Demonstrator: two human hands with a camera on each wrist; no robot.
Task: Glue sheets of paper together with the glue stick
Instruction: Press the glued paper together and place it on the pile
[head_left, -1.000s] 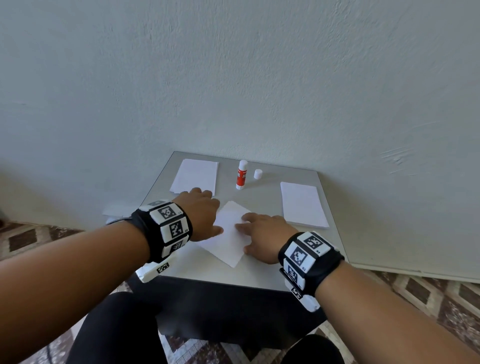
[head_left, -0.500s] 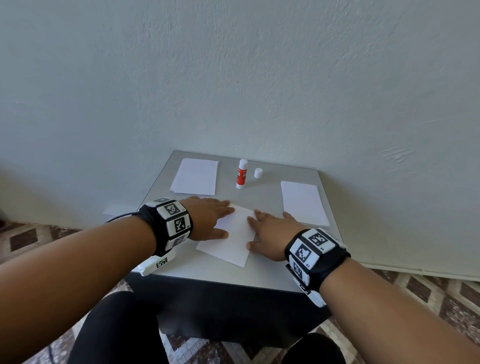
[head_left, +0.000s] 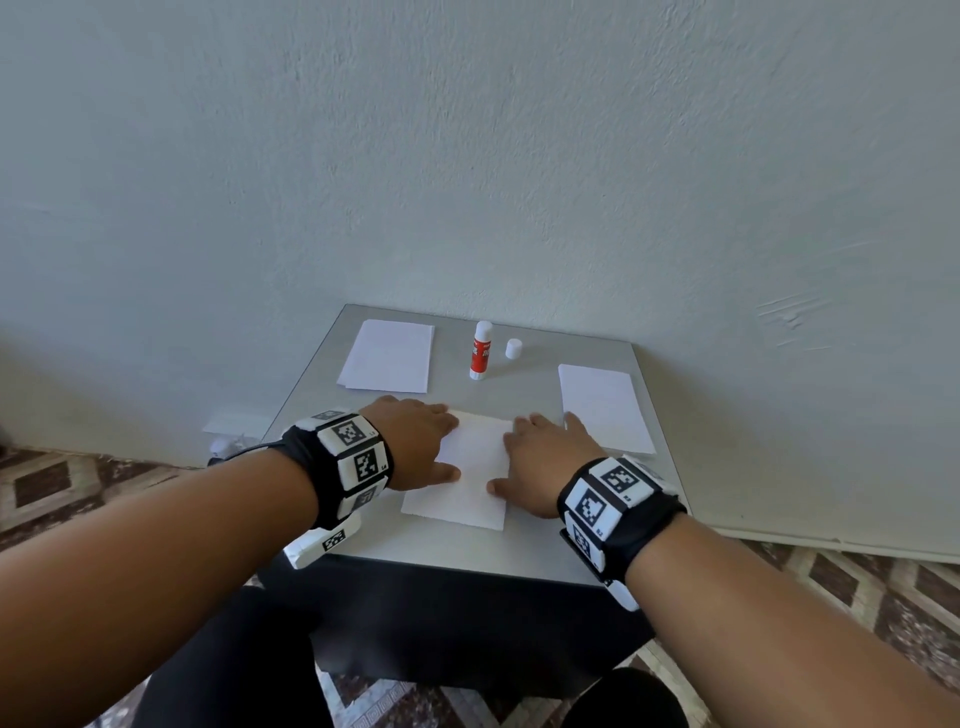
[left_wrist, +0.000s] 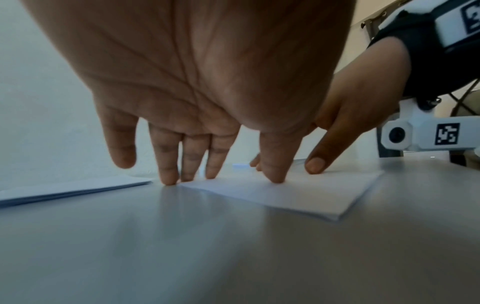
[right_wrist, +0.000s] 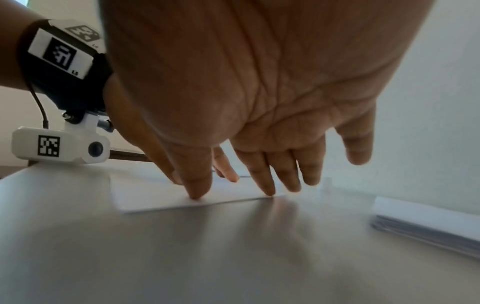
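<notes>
Head view: left hand (head_left: 415, 441) and right hand (head_left: 545, 462), fingers straight, press the middle paper (head_left: 470, 478).

Centre sheet (head_left: 470, 473) lies near the table's (head_left: 524, 551) front edge, left hand (head_left: 415, 441) on its left side, right hand (head_left: 540, 462) on its right. Paper stacks occupy the rear left corner (head_left: 387, 356) and right edge (head_left: 602, 408); glue stick (head_left: 481, 349) and cap (head_left: 513, 348) stand between, near the rear edge.

White sheets (head_left: 467, 467) flat — glue stick (head_left: 481, 349) upright, uncapped
</notes>
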